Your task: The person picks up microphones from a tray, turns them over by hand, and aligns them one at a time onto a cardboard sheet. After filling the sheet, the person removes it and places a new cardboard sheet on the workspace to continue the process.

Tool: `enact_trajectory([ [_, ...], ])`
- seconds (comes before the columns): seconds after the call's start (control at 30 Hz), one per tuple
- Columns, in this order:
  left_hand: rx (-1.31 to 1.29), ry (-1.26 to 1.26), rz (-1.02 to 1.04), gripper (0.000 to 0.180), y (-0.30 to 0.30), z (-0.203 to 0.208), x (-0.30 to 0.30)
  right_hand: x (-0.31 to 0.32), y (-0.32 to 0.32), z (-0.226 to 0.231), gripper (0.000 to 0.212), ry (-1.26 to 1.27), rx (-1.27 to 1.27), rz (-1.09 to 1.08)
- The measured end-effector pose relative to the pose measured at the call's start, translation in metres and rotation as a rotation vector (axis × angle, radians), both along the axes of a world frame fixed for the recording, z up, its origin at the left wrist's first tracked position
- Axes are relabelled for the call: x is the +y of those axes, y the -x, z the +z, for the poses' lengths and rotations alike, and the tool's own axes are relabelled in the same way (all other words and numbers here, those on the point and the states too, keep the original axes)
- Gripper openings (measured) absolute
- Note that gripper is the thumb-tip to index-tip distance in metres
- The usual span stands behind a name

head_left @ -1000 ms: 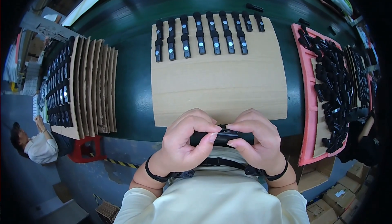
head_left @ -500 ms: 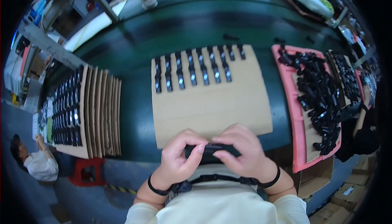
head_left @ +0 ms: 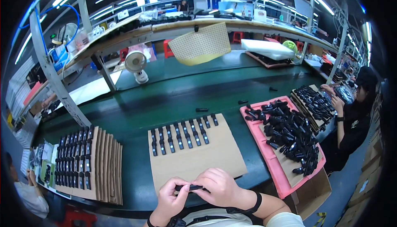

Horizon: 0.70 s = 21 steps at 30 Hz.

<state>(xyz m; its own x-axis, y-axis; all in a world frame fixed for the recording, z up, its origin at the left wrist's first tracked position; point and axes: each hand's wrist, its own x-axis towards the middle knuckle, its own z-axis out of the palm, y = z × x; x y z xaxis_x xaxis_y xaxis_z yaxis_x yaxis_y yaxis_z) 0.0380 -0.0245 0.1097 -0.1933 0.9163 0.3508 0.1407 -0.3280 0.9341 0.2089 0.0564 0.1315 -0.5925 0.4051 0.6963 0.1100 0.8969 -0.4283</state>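
Both of my hands meet at the near edge of a brown cardboard sheet (head_left: 194, 167). Between them is a small black stick-shaped piece (head_left: 187, 188), held level. My left hand (head_left: 170, 198) pinches one end with thumb and fingertips. Closed on its other end are the fingers of my right hand (head_left: 220, 189), which hide part of it. On the sheet's far half stand two rows of similar black pieces (head_left: 179, 138), each with a thicker dark head and several with a shiny spot; the nearer row is shorter at its right.
A pink tray (head_left: 271, 160) heaped with loose black pieces (head_left: 289, 134) lies to the right. Stacked cardboard sheets (head_left: 108, 165) stand left, the outermost bearing pieces. Three stray pieces (head_left: 202, 110) dot the green table (head_left: 165, 94). A fan (head_left: 135, 63) stands behind; a co-worker (head_left: 351, 115) works at right.
The view has tilted upward, bringing the shelf, lights and hanging sheet into sight. My hands still hold the black piece, the right hand now closer around it. The rows look the same.
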Motion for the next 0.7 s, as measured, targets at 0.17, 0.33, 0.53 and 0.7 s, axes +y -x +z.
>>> enact_trajectory([
  [0.17, -0.148, 0.012, -0.035, 0.006, -0.002, 0.006, -0.009, -0.008, 0.000, 0.008, 0.026, -0.006, -0.020, -0.003],
  [0.33, -0.054, 0.027, -0.001, 0.005, -0.001, 0.000, -0.015, -0.015, -0.001, 0.007, 0.026, -0.008, -0.022, -0.012],
  [0.53, -0.142, 0.014, -0.016, 0.005, -0.009, 0.002, -0.020, -0.021, -0.007, 0.005, 0.026, -0.006, -0.021, -0.004],
  [0.7, -0.027, -0.018, 0.019, 0.005, -0.014, -0.003, -0.021, -0.022, -0.013, 0.003, 0.026, -0.008, -0.008, 0.008],
])
